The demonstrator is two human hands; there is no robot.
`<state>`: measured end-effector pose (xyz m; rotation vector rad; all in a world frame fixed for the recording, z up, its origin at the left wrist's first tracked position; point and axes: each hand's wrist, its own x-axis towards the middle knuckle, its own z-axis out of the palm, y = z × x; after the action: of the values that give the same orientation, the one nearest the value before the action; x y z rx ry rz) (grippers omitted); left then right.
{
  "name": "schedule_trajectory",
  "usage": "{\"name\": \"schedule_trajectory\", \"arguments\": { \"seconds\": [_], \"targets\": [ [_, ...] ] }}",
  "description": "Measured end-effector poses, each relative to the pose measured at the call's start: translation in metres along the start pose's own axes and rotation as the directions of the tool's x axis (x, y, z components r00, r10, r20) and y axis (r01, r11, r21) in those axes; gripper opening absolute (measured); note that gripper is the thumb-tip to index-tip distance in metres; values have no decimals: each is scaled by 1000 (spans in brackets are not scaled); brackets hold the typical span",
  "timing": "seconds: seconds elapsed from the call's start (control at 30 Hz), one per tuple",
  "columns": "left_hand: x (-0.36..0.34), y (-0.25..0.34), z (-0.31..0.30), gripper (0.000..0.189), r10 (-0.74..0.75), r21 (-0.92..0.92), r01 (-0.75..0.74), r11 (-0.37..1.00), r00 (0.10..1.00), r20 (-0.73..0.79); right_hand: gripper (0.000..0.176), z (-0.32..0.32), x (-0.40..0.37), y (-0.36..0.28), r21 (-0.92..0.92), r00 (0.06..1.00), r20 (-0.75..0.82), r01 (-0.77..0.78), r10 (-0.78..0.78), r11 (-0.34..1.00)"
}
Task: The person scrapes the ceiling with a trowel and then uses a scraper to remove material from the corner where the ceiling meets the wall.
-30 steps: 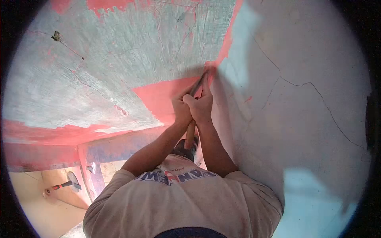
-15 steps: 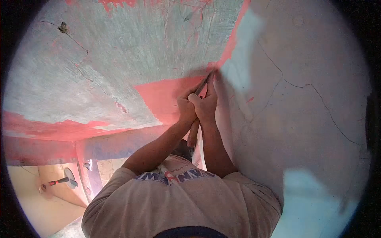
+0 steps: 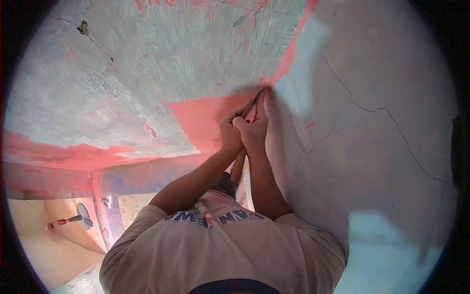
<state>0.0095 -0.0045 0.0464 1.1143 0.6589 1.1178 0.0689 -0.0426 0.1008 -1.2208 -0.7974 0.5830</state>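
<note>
Pressed close together, my left hand (image 3: 231, 128) and my right hand (image 3: 253, 131) are raised at the corner where the pink-painted strip (image 3: 196, 117) meets the grey wall (image 3: 372, 147). Both are closed around a slim dark tool (image 3: 251, 105), whose narrow tip reaches the corner. The fingers of my right hand extend along it towards the tip. A brown stick-like piece (image 3: 238, 165) shows below the hands between my forearms; I cannot tell whether it belongs to the same tool.
The grey-green plastered surface (image 3: 161, 59) has cracks and a small hole (image 3: 83, 27). A long crack (image 3: 404, 134) runs down the grey wall at right. At lower left is a tool with a red and black handle (image 3: 71, 220) and a rounded grey end.
The view has shifted slightly, so the cracks and the hole sit a little further right. My hands stay closed on the slim tool at the corner, almost unmoved.
</note>
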Motion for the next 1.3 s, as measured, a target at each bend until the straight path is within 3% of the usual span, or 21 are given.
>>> {"name": "schedule_trajectory", "arguments": {
  "seconds": [0.03,0.07,0.2,0.3,0.33,0.47,0.7,0.83,0.93,1.13,1.3],
  "targets": [
    [-2,-2,0,32,14,-16,-13,1000,1000,17,103,1,-2,1,-39,1000,-25,7,-8,999],
    [-3,-2,-9,31,-23,4,23,1000,1000,2,104,4,-5,2,47,998,36,-61,60,997],
    [-18,15,-26,27,56,-23,-58,998,995,-88,103,21,-19,7,27,997,61,-38,36,999],
    [-12,10,-24,29,-44,15,45,999,998,-44,102,14,-13,6,36,998,46,-54,52,998],
    [-5,5,-19,29,-20,156,25,987,999,-32,102,9,-10,2,59,997,44,-61,59,996],
    [-4,-3,2,29,-38,-47,37,998,999,-15,103,-6,-1,0,41,998,35,-49,48,998],
    [-23,25,-27,32,-66,20,66,998,997,-34,106,22,-16,16,-38,998,69,12,-10,999],
    [-6,6,4,32,-24,-9,24,1000,1000,-20,104,-4,-5,-19,57,988,77,-139,134,989],
    [4,-4,-2,31,-16,6,16,1000,1000,14,104,1,4,-3,2,998,23,-51,51,999],
    [-10,10,-30,28,-49,4,49,999,999,-17,104,24,-13,19,-70,999,24,-33,35,997],
    [8,0,-6,28,-41,-9,41,999,998,37,104,7,3,15,32,998,-51,-43,45,999]
  ]
}}
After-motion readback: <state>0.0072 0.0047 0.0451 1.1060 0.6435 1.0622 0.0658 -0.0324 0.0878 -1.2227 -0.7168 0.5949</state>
